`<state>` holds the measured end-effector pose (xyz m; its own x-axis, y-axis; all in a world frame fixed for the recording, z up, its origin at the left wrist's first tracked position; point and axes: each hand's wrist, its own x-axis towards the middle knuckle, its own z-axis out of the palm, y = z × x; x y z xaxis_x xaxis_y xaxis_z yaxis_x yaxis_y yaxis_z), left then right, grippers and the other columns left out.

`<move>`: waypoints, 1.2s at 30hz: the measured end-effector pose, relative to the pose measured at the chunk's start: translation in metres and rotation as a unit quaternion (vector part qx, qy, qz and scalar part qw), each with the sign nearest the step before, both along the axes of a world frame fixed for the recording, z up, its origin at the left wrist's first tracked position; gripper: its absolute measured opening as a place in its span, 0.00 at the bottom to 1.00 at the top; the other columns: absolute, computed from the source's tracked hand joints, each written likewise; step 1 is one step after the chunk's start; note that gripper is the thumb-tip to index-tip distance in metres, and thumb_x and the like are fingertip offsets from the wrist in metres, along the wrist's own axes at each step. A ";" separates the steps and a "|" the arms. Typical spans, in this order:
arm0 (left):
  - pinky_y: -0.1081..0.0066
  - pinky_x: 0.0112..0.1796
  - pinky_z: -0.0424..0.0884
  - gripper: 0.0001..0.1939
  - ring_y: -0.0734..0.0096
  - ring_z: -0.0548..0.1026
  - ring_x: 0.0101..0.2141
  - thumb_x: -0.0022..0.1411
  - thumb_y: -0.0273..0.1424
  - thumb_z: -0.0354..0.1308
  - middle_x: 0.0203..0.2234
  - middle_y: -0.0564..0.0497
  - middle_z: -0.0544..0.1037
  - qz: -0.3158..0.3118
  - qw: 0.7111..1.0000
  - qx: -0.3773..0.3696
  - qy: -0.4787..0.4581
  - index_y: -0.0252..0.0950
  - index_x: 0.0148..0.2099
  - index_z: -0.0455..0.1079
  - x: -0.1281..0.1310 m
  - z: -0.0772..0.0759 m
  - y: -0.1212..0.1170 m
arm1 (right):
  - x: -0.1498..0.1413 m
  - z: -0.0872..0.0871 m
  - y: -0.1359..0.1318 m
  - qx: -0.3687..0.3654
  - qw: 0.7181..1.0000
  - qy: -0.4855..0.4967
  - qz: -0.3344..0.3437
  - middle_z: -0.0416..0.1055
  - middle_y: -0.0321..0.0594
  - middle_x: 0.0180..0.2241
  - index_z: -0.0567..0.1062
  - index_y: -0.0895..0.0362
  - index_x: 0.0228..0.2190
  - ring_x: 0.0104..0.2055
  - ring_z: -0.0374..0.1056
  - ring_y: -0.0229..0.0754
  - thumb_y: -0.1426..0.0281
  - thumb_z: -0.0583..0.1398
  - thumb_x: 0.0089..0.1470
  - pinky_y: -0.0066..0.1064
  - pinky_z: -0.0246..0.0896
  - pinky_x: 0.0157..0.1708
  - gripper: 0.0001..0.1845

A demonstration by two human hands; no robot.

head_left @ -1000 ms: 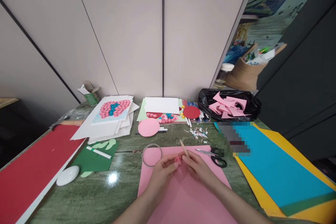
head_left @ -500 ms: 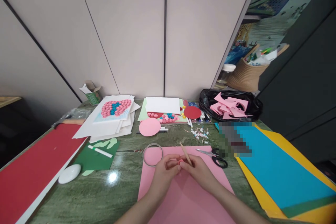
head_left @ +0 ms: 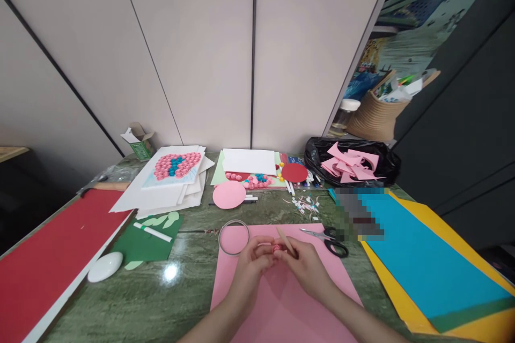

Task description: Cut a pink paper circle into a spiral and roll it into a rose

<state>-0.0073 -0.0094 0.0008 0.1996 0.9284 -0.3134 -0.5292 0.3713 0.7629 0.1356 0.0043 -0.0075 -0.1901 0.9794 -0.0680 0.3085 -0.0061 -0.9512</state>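
Over the pink paper sheet [head_left: 281,305], my two hands meet at the fingertips. Between them is a small pink paper roll [head_left: 276,249], wound into a tight coil. My left hand [head_left: 252,268] pinches it from the left with curled fingers. My right hand [head_left: 309,265] touches it from the other side with thumb and finger. A pointed wooden stick [head_left: 285,238] also sits in my right hand, its tip up and leaning left. A metal ring [head_left: 219,238] lies at the sheet's top left corner. Black-handled scissors [head_left: 326,237] rest across its right edge.
Paper scraps [head_left: 306,204] and a pink paper circle [head_left: 229,194] lie beyond the sheet. A black bag [head_left: 392,163] holds pink offcuts. Blue card [head_left: 434,262] is on the right. Left are red card [head_left: 60,246], a white oval object [head_left: 105,267] and a flower picture [head_left: 177,165].
The pink roll shows more between my fingertips, turned with its coil visible. The wooden stick has shifted slightly down in my right hand, which has opened a little away from the left.
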 end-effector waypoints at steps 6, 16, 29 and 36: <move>0.73 0.31 0.63 0.16 0.74 0.71 0.26 0.44 0.31 0.67 0.25 0.49 0.76 0.012 0.999 -0.043 -0.002 0.33 0.36 0.68 0.001 -0.006 0.004 | 0.003 -0.004 0.008 -0.038 0.996 0.066 0.054 0.72 0.40 0.32 0.75 0.58 0.33 0.33 0.65 0.42 0.61 0.59 0.50 0.30 0.58 0.32 0.13; 0.75 0.26 0.59 0.17 0.76 0.68 0.21 0.45 0.36 0.65 0.17 0.53 0.73 -0.045 0.990 0.017 0.129 0.31 0.35 0.69 -0.003 0.005 0.007 | 0.010 0.009 0.008 -0.108 0.981 0.117 0.108 0.68 0.36 0.23 0.75 0.58 0.30 0.23 0.59 0.36 0.53 0.60 0.47 0.27 0.51 0.23 0.20; 0.75 0.23 0.52 0.16 0.75 0.71 0.21 0.46 0.33 0.60 0.21 0.51 0.76 -0.063 0.992 -0.043 0.103 0.34 0.40 0.68 -0.006 0.006 0.008 | 0.008 0.008 0.009 -0.048 0.995 0.058 0.068 0.71 0.38 0.25 0.74 0.58 0.25 0.29 0.64 0.41 0.66 0.59 0.48 0.29 0.55 0.30 0.09; 0.76 0.24 0.53 0.17 0.76 0.71 0.24 0.45 0.29 0.59 0.25 0.50 0.78 -0.063 0.992 -0.034 0.104 0.34 0.41 0.67 -0.006 0.006 0.007 | 0.006 0.004 0.005 -0.022 0.999 0.011 0.041 0.71 0.38 0.25 0.75 0.58 0.27 0.29 0.63 0.41 0.65 0.58 0.50 0.30 0.55 0.30 0.10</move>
